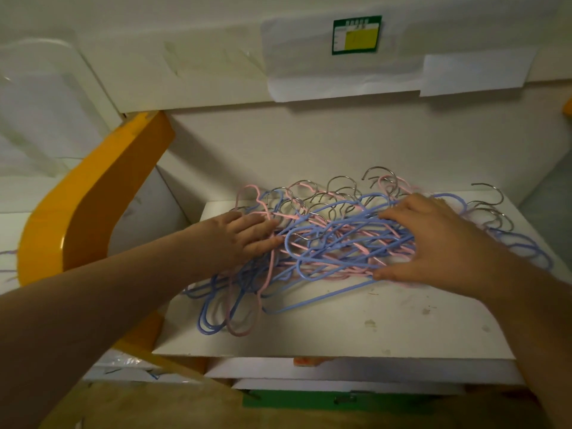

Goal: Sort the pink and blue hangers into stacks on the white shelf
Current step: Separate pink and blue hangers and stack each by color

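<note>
Many tangled pink and blue hangers (334,243) heaped on the white shelf (356,323), colours wholly mixed, no stacks yet. Long axis of heap running left to right; metal hooks (340,187) pointing mostly toward the back wall. Likely trouble: lifting one, dragging snagged neighbours off the front edge, given interlocked hooks. Right hand (439,243) spread over the pile, thumb under a blue bar, grasp uncertain. Left hand (238,239) flat, pressing, fingers relaxed.

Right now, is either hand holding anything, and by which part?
Both lie on the mixed hangers: left hand flat on its left end; right hand spread over its right side. Nothing lifted.
</note>
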`<state>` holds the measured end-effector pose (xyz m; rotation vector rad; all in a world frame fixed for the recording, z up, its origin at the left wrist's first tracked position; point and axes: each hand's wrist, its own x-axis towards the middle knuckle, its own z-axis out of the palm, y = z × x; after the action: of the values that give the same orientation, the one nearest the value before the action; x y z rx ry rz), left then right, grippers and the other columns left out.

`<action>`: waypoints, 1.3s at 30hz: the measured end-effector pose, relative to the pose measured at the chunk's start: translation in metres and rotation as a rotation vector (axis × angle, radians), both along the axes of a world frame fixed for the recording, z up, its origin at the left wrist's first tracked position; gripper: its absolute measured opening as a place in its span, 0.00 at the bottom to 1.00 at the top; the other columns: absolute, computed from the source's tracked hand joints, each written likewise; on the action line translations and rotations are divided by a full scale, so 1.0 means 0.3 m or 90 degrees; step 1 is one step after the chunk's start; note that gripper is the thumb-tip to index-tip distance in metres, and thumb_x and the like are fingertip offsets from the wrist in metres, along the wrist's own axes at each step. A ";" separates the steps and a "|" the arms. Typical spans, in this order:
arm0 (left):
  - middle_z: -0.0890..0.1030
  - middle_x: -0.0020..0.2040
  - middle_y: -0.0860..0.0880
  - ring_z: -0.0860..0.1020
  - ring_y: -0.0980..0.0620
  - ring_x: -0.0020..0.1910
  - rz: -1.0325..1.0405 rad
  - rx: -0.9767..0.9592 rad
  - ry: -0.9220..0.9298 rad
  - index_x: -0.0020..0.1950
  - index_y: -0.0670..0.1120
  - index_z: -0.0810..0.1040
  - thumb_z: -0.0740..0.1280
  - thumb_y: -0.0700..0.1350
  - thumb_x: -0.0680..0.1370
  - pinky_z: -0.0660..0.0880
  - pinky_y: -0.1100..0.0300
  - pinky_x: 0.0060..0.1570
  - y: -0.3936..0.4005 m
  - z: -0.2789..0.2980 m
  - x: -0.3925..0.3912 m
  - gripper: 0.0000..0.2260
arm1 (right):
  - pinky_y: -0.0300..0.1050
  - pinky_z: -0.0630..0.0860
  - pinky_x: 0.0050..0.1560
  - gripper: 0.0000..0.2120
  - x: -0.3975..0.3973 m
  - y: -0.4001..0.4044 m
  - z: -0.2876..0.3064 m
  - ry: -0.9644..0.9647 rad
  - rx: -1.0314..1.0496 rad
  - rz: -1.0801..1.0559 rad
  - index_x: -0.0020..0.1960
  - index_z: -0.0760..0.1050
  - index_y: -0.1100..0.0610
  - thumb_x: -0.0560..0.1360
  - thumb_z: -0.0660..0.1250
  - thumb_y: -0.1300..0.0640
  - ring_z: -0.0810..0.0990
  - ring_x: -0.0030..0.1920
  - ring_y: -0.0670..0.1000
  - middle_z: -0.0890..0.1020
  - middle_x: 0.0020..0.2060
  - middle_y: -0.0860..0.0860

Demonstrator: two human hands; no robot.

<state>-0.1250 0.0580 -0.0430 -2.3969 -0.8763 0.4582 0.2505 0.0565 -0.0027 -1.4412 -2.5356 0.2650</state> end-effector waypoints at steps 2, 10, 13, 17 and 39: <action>0.67 0.73 0.39 0.72 0.37 0.66 -0.014 -0.010 0.018 0.76 0.45 0.57 0.52 0.49 0.76 0.74 0.44 0.58 0.014 -0.011 0.006 0.28 | 0.50 0.71 0.62 0.45 -0.005 -0.015 -0.001 -0.007 -0.004 -0.012 0.69 0.67 0.43 0.57 0.68 0.25 0.68 0.62 0.47 0.70 0.59 0.43; 0.79 0.61 0.44 0.78 0.43 0.57 -0.143 0.014 -0.034 0.67 0.47 0.67 0.57 0.40 0.80 0.77 0.50 0.53 0.058 0.033 0.018 0.15 | 0.47 0.69 0.63 0.46 -0.045 -0.080 0.010 -0.001 -0.020 -0.038 0.71 0.66 0.44 0.58 0.72 0.28 0.67 0.63 0.47 0.69 0.61 0.44; 0.79 0.60 0.45 0.78 0.43 0.56 -0.158 -0.003 -0.025 0.67 0.47 0.67 0.61 0.40 0.78 0.77 0.50 0.50 0.075 0.054 0.022 0.17 | 0.44 0.65 0.60 0.45 -0.063 -0.103 0.007 -0.008 -0.017 -0.042 0.72 0.66 0.44 0.59 0.72 0.29 0.66 0.64 0.47 0.69 0.63 0.44; 0.78 0.61 0.44 0.77 0.42 0.57 -0.157 -0.026 -0.011 0.66 0.47 0.68 0.55 0.40 0.79 0.76 0.48 0.51 0.071 0.061 0.033 0.16 | 0.44 0.64 0.61 0.46 -0.078 -0.124 0.008 -0.026 -0.015 -0.054 0.73 0.64 0.44 0.60 0.72 0.29 0.64 0.65 0.47 0.69 0.65 0.44; 0.70 0.69 0.47 0.68 0.45 0.68 -0.032 -0.135 -0.045 0.74 0.52 0.64 0.75 0.51 0.62 0.61 0.49 0.70 0.017 0.265 0.110 0.42 | 0.45 0.67 0.53 0.48 -0.018 -0.211 0.030 0.042 0.113 -0.185 0.67 0.73 0.52 0.57 0.66 0.21 0.72 0.53 0.51 0.75 0.54 0.51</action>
<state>-0.0921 0.0630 0.0364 -2.6364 -0.8320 0.4687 0.2452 -0.0066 0.0063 -1.6705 -2.1975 0.0365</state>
